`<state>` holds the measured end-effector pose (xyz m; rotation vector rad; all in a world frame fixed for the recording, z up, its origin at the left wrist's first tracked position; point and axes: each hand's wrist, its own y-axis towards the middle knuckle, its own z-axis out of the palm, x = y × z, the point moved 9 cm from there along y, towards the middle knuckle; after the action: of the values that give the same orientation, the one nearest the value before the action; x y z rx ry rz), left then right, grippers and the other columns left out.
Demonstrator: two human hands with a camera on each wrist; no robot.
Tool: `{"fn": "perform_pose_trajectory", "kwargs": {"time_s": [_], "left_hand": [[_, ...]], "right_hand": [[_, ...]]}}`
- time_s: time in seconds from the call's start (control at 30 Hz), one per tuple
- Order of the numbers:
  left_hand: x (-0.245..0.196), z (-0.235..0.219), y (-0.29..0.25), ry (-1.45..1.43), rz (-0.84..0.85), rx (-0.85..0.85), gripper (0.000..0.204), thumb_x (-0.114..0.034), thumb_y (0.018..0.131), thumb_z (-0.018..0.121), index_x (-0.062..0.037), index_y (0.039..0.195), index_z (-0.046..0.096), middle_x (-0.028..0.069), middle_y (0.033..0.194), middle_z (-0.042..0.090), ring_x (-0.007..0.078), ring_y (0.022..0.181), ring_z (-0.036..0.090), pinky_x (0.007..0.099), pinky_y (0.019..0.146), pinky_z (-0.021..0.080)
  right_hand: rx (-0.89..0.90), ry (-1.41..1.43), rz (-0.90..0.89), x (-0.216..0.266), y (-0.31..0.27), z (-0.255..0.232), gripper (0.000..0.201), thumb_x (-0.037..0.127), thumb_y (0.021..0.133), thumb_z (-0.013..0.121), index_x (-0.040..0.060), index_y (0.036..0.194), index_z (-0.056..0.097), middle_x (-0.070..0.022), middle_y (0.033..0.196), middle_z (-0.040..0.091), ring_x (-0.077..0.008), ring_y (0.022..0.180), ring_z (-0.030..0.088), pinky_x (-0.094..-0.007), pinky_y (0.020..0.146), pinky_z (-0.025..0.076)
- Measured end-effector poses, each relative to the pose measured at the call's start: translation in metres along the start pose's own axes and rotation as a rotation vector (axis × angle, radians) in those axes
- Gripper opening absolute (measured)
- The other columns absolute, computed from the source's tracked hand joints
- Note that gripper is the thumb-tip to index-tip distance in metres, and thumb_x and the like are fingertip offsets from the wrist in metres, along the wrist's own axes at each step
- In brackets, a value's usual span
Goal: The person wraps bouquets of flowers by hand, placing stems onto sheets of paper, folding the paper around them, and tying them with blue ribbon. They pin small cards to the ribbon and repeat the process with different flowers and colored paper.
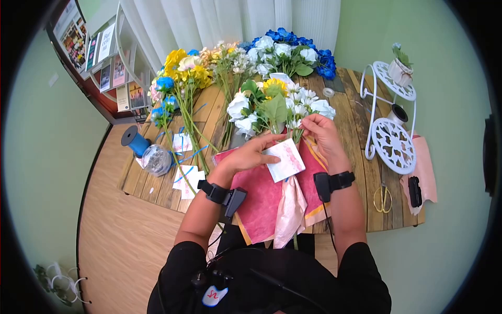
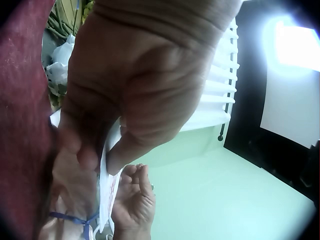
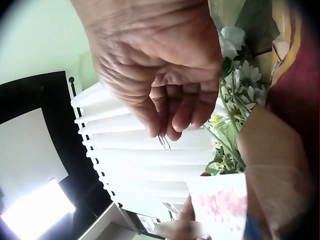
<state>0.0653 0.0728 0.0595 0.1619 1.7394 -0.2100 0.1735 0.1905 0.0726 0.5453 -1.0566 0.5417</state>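
Note:
My left hand (image 1: 252, 154) pinches a small white card (image 1: 286, 159) with a pink floral print, held over the wrapped bouquet. Between thumb and fingertips of my right hand (image 1: 327, 137) is a thin wire paper clip (image 3: 164, 142), just above and to the right of the card in the head view. The bouquet lies on the table under both hands, with white daisies (image 1: 299, 99), white roses and a sunflower at its far end. Red-pink wrapping paper (image 1: 253, 196) surrounds it, and a blue ribbon (image 2: 75, 219) ties the pale pink inner paper.
Loose yellow flowers (image 1: 196, 76) and blue flowers (image 1: 327, 63) line the table's back. At left are a blue ribbon spool (image 1: 135, 141), a clear round container (image 1: 157, 159) and more cards (image 1: 186, 180). A white two-tier stand (image 1: 395, 146) and gold-handled scissors (image 1: 383, 201) stand right.

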Motion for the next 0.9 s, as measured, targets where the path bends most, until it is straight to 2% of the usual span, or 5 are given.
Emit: {"fn": "perform_pose_trajectory", "kwargs": {"time_s": [0.13, 0.33, 0.47, 0.8, 0.9], "left_hand": [[0.004, -0.008, 0.014, -0.101, 0.115, -0.071, 0.035, -0.004, 0.079, 0.065, 0.0003, 0.111, 0.053, 0.0027, 0.093, 0.06, 0.0087, 0.081, 0.055, 0.0222, 0.065, 0.046], [0.005, -0.012, 0.02, -0.109, -0.032, -0.07, 0.016, -0.005, 0.079, 0.065, 0.0012, 0.094, 0.061, 0.0007, 0.082, 0.061, 0.0069, 0.075, 0.055, 0.0221, 0.065, 0.045], [-0.004, -0.003, 0.028, -0.08, 0.025, -0.082, 0.022, -0.005, 0.077, 0.067, 0.0015, 0.097, 0.059, 0.0013, 0.08, 0.061, 0.0068, 0.073, 0.054, 0.0222, 0.064, 0.045], [-0.037, 0.011, 0.025, 0.572, 0.092, -0.274, 0.034, -0.007, 0.066, 0.075, -0.0015, 0.091, 0.053, 0.0059, 0.073, 0.054, 0.0149, 0.062, 0.052, 0.0287, 0.057, 0.043], [-0.054, 0.023, 0.007, 0.967, 0.359, -0.404, 0.028, -0.009, 0.066, 0.073, -0.0027, 0.088, 0.058, 0.0081, 0.079, 0.056, 0.0214, 0.067, 0.056, 0.0325, 0.058, 0.045]], "right_hand": [[0.023, -0.058, -0.019, 0.001, 0.007, 0.002, 0.009, 0.011, 0.083, 0.062, 0.0026, 0.084, 0.06, -0.0027, 0.075, 0.061, -0.0067, 0.061, 0.054, -0.0189, 0.06, 0.044], [0.03, -0.123, -0.045, 0.003, 0.014, -0.006, 0.009, 0.011, 0.083, 0.062, 0.0027, 0.084, 0.06, -0.0029, 0.076, 0.062, -0.0068, 0.061, 0.053, -0.0191, 0.059, 0.043], [0.033, -0.098, -0.041, 0.003, 0.013, -0.007, 0.009, 0.011, 0.083, 0.062, 0.0025, 0.084, 0.061, -0.0031, 0.075, 0.062, -0.0069, 0.062, 0.054, -0.0192, 0.059, 0.044], [0.027, -0.292, 0.098, -0.018, 0.01, -0.006, 0.01, 0.012, 0.079, 0.065, 0.0021, 0.08, 0.062, 0.0006, 0.069, 0.059, -0.0041, 0.056, 0.047, -0.0184, 0.052, 0.038], [0.056, -0.379, 0.117, -0.021, 0.009, -0.005, 0.009, 0.011, 0.08, 0.065, 0.0028, 0.08, 0.062, -0.0004, 0.069, 0.059, -0.0048, 0.059, 0.05, -0.0183, 0.055, 0.04]]}}
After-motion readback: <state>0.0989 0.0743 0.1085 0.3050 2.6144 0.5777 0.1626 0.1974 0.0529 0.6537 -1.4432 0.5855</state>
